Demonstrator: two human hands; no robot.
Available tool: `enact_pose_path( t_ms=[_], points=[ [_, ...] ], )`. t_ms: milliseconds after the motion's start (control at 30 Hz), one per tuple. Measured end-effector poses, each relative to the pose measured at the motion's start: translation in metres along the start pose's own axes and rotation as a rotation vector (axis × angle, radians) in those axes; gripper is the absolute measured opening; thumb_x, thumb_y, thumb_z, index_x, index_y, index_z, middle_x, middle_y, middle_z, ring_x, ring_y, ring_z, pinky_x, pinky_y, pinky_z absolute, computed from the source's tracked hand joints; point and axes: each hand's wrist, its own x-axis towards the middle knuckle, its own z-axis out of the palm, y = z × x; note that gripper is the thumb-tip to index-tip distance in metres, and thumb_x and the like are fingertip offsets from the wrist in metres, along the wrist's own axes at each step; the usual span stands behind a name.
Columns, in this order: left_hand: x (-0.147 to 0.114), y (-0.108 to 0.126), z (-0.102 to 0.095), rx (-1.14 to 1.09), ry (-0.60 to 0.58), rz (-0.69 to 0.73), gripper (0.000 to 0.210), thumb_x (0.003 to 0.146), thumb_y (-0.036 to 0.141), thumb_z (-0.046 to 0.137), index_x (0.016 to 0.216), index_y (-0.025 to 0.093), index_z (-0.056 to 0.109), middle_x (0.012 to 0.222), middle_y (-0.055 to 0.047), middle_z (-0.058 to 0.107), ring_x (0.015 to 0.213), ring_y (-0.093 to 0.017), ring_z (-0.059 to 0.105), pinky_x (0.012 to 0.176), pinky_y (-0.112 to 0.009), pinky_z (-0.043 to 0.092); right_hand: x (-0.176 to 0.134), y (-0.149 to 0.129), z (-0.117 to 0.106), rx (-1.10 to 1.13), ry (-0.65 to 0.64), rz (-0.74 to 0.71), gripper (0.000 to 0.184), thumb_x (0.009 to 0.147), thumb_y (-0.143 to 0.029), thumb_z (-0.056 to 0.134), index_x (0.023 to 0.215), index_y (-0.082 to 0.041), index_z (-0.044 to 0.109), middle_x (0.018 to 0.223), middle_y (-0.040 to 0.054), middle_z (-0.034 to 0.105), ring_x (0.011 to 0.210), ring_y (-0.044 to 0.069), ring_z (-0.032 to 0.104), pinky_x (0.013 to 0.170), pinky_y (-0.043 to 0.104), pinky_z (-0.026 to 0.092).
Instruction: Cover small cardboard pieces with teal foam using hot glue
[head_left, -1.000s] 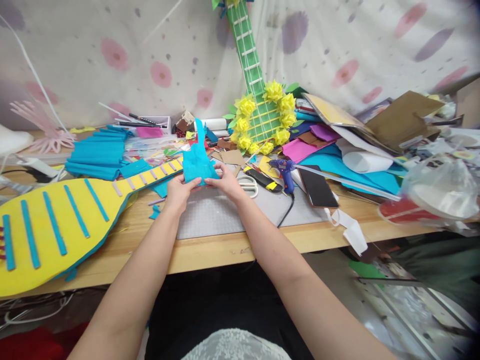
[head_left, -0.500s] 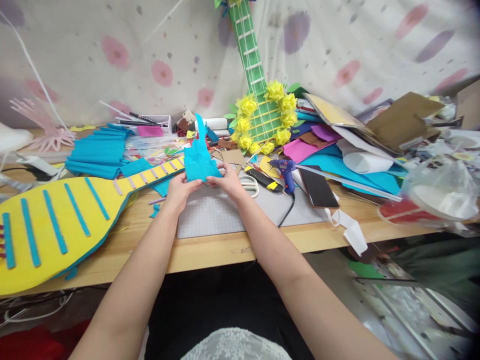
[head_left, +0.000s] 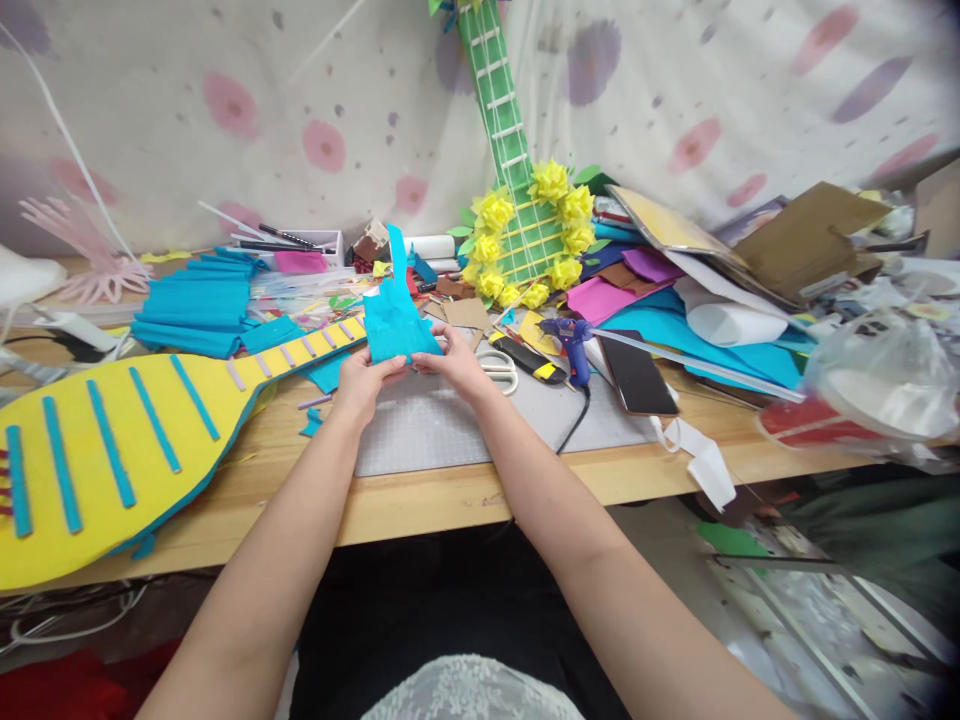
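A piece of bright blue crepe paper [head_left: 395, 322] stands up between my hands, with a narrow strip rising from its top. My left hand [head_left: 366, 378] pinches its lower left corner, and my right hand [head_left: 454, 360] pinches the lower right one. Both are held over a grey cutting mat [head_left: 420, 438]. To the left lies a yellow lute-shaped craft piece [head_left: 142, 430] with blue bars; its neck reaches behind the crepe paper. White-handled scissors [head_left: 501, 370] lie just right of my right hand, partly hidden by it.
A blue glue gun [head_left: 574, 350], a black-and-yellow utility knife [head_left: 529, 360] and a phone [head_left: 636, 372] lie on the right. A green guitar-shaped craft piece [head_left: 517, 200] with yellow flowers leans at the back. Pleated blue paper [head_left: 195, 305] sits at the left; a bagged bucket [head_left: 847, 415] stands far right.
The blue crepe paper has shifted very slightly left, and its upright strip leans a little more to the left. Both hands keep their hold on its lower corners.
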Motion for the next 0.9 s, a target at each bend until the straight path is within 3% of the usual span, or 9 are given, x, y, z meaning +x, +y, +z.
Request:
enact_pose_path(
  t_ms=[467, 667, 900],
  points=[
    [0.0015, 0.0033, -0.0007, -0.014, 0.038, -0.067, 0.02, 0.051, 0.014, 0.07, 0.07, 0.011, 0.064, 0.065, -0.005, 0.068, 0.058, -0.018, 0.065, 0.066, -0.033, 0.054, 0.0009, 0.0068, 0.0019, -0.037, -0.003, -0.002, 0.062, 0.049, -0.037, 0.078, 0.092, -0.022, 0.037, 0.065, -0.009, 0.054, 0.055, 0.01, 0.056, 0.059, 0.027, 0.048],
    [0.0022, 0.0051, -0.0027, -0.074, 0.015, -0.138, 0.021, 0.065, 0.024, 0.066, 0.082, 0.013, 0.063, 0.071, -0.006, 0.069, 0.062, -0.019, 0.066, 0.063, -0.035, 0.055, 0.0002, 0.0037, 0.0019, 0.0, 0.03, 0.033, 0.062, 0.05, -0.034, 0.078, 0.095, -0.022, 0.037, 0.068, -0.0085, 0.055, 0.053, 0.009, 0.056, 0.059, 0.027, 0.05],
    [0.0018, 0.0054, -0.0016, -0.023, 0.069, -0.122, 0.018, 0.058, 0.016, 0.069, 0.075, 0.012, 0.064, 0.07, -0.006, 0.068, 0.06, -0.018, 0.065, 0.062, -0.032, 0.055, -0.0009, 0.005, -0.0004, -0.088, 0.01, -0.022, 0.059, 0.06, -0.042, 0.073, 0.103, -0.022, 0.039, 0.069, -0.0055, 0.056, 0.058, 0.011, 0.056, 0.061, 0.029, 0.049]
  ],
)
